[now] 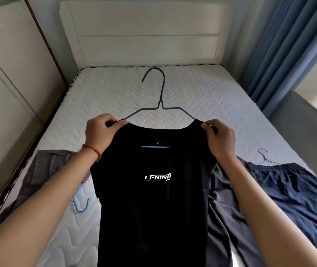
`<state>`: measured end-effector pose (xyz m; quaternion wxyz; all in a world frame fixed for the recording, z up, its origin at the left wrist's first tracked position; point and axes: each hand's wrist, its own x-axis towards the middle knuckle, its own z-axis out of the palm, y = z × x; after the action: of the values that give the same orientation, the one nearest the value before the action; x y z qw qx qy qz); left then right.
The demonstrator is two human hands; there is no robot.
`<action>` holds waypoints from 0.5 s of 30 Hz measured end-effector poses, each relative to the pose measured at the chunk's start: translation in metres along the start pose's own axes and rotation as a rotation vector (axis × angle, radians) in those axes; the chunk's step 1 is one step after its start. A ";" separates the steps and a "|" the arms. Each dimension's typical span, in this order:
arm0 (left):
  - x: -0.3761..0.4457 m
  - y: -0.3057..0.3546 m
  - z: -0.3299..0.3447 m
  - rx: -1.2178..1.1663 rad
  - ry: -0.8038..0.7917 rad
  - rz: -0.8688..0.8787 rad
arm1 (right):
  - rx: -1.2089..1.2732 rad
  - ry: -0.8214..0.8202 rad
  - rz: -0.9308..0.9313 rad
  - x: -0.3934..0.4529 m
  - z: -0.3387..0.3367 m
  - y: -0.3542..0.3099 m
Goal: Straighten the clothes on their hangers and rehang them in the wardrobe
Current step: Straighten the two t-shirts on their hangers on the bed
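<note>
While I am watching through the head camera, the left hand (100,132) is pinching the left shoulder of the black top (153,189), thumb and fingers curled tight on the cloth, and the right hand (219,139) is pinching the right shoulder in the same way. Between them the top is hanging over the bare quilted mattress (211,97), its long axis running from the neckline down toward me, its white lettering reading upright. A dark wire hanger (160,105) is sitting inside the neck — its hook is pointing away from me toward the white headboard (146,33), curling to the left, and both its arms are sloping down into the shoulders under the pinching fingers. A red cord bracelet (94,151) is circling the left wrist.

Lying flat on the mattress are a grey garment (46,174) on the left with a light blue hanger (82,203) beside it, a second grey piece (225,209) just right of the top, and a navy garment (298,193) further right with a silver hanger hook (263,153) poking out beyond it. Blue curtains (288,45) are hanging at the right.
</note>
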<state>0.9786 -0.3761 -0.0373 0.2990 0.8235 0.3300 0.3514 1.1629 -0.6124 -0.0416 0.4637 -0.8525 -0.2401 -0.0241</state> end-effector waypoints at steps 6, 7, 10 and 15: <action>0.008 -0.095 0.093 0.058 -0.165 -0.163 | -0.105 -0.158 0.115 0.016 0.090 0.091; 0.007 -0.113 0.107 0.053 -0.190 -0.201 | -0.118 -0.179 0.125 0.018 0.107 0.106; 0.001 -0.167 0.143 0.036 -0.246 -0.271 | -0.152 -0.246 0.115 0.020 0.154 0.150; -0.002 -0.239 0.193 0.141 -0.296 -0.263 | -0.187 -0.294 0.128 0.032 0.225 0.207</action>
<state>1.0474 -0.2841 -0.3219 0.3289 0.8350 0.4109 0.1608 1.2391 -0.5137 -0.3220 0.3431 -0.8997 -0.2473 0.1082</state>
